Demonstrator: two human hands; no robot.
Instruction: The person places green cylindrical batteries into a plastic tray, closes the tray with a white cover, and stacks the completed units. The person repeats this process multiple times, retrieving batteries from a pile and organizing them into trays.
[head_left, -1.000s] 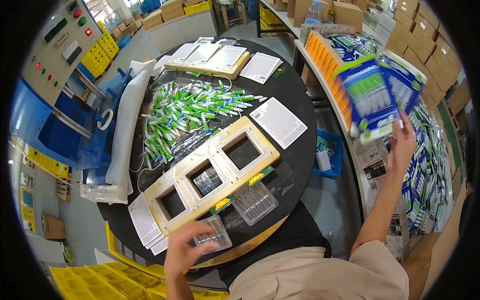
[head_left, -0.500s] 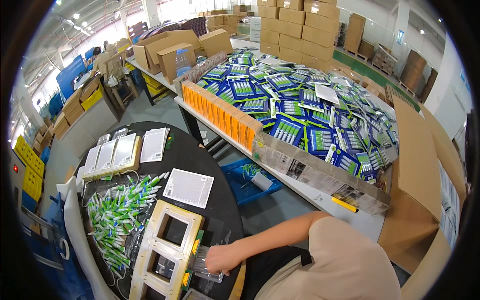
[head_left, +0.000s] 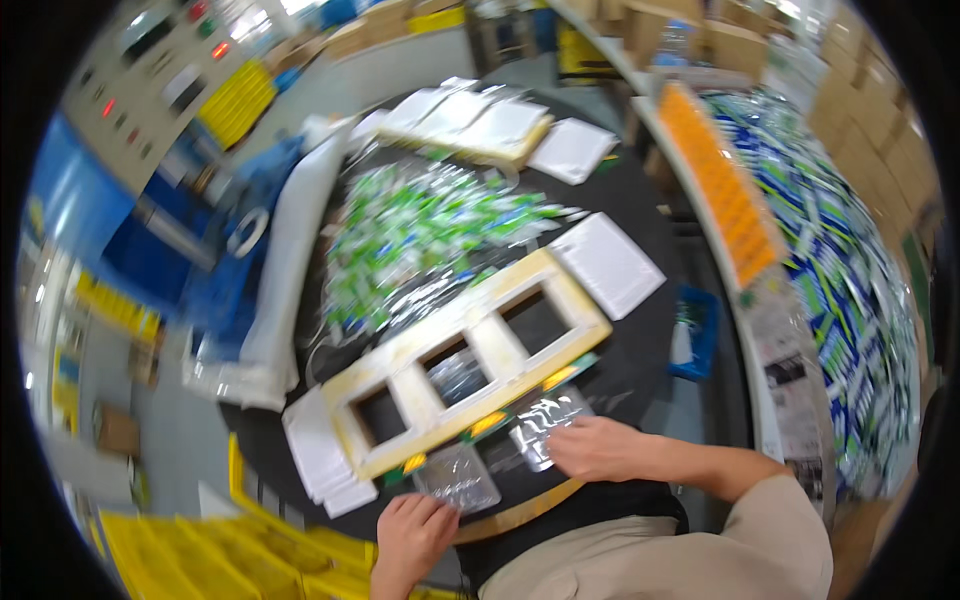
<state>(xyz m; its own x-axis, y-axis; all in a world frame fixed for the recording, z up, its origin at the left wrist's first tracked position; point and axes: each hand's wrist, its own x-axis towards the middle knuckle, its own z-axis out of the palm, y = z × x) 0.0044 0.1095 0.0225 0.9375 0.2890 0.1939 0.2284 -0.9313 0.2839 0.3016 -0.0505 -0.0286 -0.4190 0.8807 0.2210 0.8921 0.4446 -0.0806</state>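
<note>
A pale yellowish frame [head_left: 495, 348] with three rectangular windows lies on the black round table, colored card pieces along its near edge. My right hand [head_left: 595, 448] is closed on the edge of a clear plastic blister [head_left: 545, 425] beside the frame's right part. At the frame's left part lies another clear plastic blister [head_left: 460, 480]; the fingers of my left hand [head_left: 415, 535] are curled at its near edge. Motion blurs the picture somewhat. Behind the frame spreads a heap of green, white and blue pens [head_left: 420, 240].
White cards [head_left: 608, 265] lie right of the frame, more cards [head_left: 325, 450] at its left end. A second frame [head_left: 465, 125] bearing cards stands at the back. Packaged pens [head_left: 850, 280] cover the right-hand table. Yellow crates [head_left: 220, 555] stand at lower left; a blue bin [head_left: 695, 335] is under the right-hand table.
The view has swung to the left and down. My left hand has come into sight at the near table edge. The right hand still touches a clear blister beside the frame.
</note>
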